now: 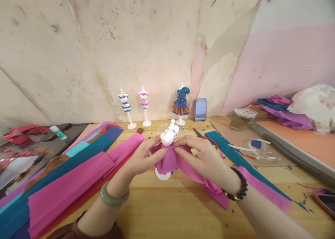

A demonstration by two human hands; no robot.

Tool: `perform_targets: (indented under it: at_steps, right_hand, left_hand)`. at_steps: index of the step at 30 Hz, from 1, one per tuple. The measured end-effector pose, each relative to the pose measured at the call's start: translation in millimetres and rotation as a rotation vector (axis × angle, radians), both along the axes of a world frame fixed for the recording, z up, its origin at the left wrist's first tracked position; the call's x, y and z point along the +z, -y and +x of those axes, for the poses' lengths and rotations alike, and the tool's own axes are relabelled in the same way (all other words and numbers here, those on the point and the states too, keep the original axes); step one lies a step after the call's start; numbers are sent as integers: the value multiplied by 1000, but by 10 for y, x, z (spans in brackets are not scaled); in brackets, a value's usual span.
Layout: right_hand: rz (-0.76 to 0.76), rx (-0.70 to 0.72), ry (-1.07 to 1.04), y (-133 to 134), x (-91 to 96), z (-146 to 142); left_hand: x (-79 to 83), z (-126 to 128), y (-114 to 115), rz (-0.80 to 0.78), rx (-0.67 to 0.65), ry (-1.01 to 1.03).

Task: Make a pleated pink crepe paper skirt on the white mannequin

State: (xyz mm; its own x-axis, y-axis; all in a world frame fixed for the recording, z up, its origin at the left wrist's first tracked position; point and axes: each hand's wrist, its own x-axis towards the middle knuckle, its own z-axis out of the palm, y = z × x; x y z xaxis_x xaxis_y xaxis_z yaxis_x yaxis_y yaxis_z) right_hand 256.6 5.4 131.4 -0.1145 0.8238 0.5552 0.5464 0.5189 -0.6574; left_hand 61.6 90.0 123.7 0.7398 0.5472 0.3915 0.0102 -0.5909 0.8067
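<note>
A small white mannequin (169,133) stands on a round white base (162,176) in the middle of the wooden table (170,211). A strip of pink crepe paper (191,172) is gathered around its waist like a skirt and trails off to the lower right. My left hand (142,157) pinches the paper against the waist from the left. From the right, my right hand (201,155) presses the paper to the waist with its fingertips. A green bangle sits on my left wrist and a dark bead bracelet on my right.
Three dressed mannequins (144,104) stand by the wall, next to a phone (200,109). Folded pink, teal and red crepe sheets (65,176) lie at left. Scissors (206,137), a glass jar (240,118), a glue stick (58,132) and another phone (326,202) lie around.
</note>
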Motion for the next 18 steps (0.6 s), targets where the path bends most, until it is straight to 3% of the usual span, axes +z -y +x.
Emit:
perform_targets:
  at_steps: [11, 18]
  right_hand:
    - [2, -10, 18, -6, -21, 5]
    - [94, 92, -13, 15, 0, -26]
  left_hand:
    - [-57, -24, -30, -75, -8, -22]
    - [-48, -12, -35, -27, -29, -30]
